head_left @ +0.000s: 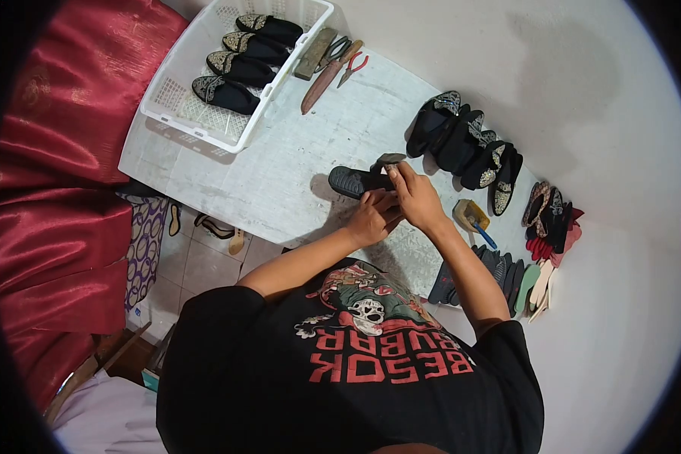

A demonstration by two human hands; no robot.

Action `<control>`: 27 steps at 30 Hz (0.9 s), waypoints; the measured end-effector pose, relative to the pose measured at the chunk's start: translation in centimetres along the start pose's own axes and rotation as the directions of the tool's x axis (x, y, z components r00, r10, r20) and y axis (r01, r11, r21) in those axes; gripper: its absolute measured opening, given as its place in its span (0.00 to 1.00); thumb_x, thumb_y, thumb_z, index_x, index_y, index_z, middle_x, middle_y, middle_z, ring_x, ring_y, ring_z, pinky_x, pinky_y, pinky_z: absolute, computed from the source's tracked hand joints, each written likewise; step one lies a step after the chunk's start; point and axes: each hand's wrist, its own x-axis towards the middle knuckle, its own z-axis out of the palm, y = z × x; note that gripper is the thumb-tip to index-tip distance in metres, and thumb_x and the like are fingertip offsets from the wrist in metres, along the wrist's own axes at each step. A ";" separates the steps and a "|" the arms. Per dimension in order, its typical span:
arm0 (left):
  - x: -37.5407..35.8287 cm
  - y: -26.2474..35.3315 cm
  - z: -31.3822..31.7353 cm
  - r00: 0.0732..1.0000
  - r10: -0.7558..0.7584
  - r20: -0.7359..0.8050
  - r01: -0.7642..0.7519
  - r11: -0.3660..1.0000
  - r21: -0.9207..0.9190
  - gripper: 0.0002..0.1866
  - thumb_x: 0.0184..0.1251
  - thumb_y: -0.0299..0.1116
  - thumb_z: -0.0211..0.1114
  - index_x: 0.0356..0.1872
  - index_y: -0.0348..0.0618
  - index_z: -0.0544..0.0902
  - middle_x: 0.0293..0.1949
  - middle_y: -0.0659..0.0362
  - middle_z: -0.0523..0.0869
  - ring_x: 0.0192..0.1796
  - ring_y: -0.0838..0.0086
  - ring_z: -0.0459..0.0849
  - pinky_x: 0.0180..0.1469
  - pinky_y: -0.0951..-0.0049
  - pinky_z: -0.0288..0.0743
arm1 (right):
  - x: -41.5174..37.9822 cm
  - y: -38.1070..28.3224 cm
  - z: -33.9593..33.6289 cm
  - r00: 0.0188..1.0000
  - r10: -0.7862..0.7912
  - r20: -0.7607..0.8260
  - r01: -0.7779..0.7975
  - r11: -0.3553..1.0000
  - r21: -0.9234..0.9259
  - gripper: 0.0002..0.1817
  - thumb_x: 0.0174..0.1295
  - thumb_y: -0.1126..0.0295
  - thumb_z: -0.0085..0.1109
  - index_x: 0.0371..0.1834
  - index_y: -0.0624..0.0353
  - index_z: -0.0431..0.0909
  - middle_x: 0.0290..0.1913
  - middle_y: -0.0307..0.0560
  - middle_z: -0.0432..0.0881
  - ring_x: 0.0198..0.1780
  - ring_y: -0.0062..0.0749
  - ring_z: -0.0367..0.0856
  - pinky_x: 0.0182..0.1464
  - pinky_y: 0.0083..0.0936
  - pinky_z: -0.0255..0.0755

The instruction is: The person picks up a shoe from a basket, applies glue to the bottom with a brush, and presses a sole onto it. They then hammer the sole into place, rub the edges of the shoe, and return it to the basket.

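Note:
A black shoe (348, 181) is turned over above the table, its ridged sole facing up and its toe pointing left. At its near end, my left hand (369, 219) is closed on it, fingertips along the side. My right hand (418, 200) is closed round a hammer, and its worn metal head (390, 160) sticks out past the fingers, right over the shoe. Most of the hammer's handle and the shoe's right end are hidden by the hands.
A white plastic basket (238, 144) with several decorated black shoes stands at the table's (204, 178) far left. Beside it lie a block (315, 54), red-handled pliers (353, 68) and a knife-like tool (324, 85). More shoes (461, 144), a glue-stained tray with a blue-handled brush (474, 218) and soles (499, 268) line the right.

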 end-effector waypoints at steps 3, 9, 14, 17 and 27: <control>-0.1 0.0 0.0 0.999 -0.022 0.025 0.021 1.000 0.022 0.22 0.58 0.33 0.75 0.55 0.45 0.85 0.58 0.55 0.83 0.60 0.52 0.79 0.59 0.49 0.68 | 0.1 0.1 0.2 1.000 0.005 0.013 -0.005 1.000 -0.009 0.25 0.81 0.47 0.42 0.49 0.60 0.76 0.32 0.66 0.86 0.40 0.69 0.85 0.44 0.57 0.75; -0.4 -0.1 0.4 1.000 -0.027 0.015 0.026 1.000 0.016 0.23 0.58 0.32 0.75 0.57 0.47 0.86 0.60 0.54 0.84 0.63 0.52 0.79 0.61 0.49 0.67 | 0.1 -0.2 0.5 1.000 0.000 0.016 0.000 1.000 -0.012 0.25 0.81 0.47 0.42 0.49 0.59 0.76 0.32 0.65 0.86 0.40 0.69 0.85 0.44 0.57 0.75; -0.5 -0.3 0.4 1.000 -0.018 0.025 0.018 1.000 0.001 0.22 0.57 0.32 0.75 0.56 0.47 0.86 0.61 0.54 0.84 0.64 0.52 0.79 0.62 0.50 0.67 | 0.3 -0.3 0.9 1.000 -0.007 -0.030 0.009 0.999 0.047 0.25 0.81 0.47 0.42 0.49 0.59 0.76 0.32 0.65 0.86 0.41 0.69 0.85 0.44 0.57 0.75; -0.7 -0.5 0.6 1.000 -0.015 0.021 0.015 1.000 -0.004 0.22 0.57 0.33 0.76 0.55 0.47 0.86 0.60 0.55 0.84 0.64 0.52 0.79 0.62 0.50 0.67 | 0.6 -0.1 0.9 0.999 0.009 0.042 -0.007 0.999 -0.046 0.26 0.81 0.47 0.43 0.50 0.61 0.77 0.32 0.66 0.85 0.38 0.68 0.84 0.42 0.54 0.74; -0.4 0.1 0.5 0.999 -0.044 0.021 0.042 0.997 0.060 0.18 0.63 0.36 0.71 0.54 0.52 0.89 0.56 0.55 0.84 0.62 0.52 0.77 0.64 0.49 0.66 | -0.8 1.2 -0.2 0.999 -0.036 -0.034 0.040 0.993 0.110 0.24 0.81 0.48 0.42 0.50 0.60 0.76 0.32 0.66 0.85 0.40 0.69 0.84 0.44 0.56 0.75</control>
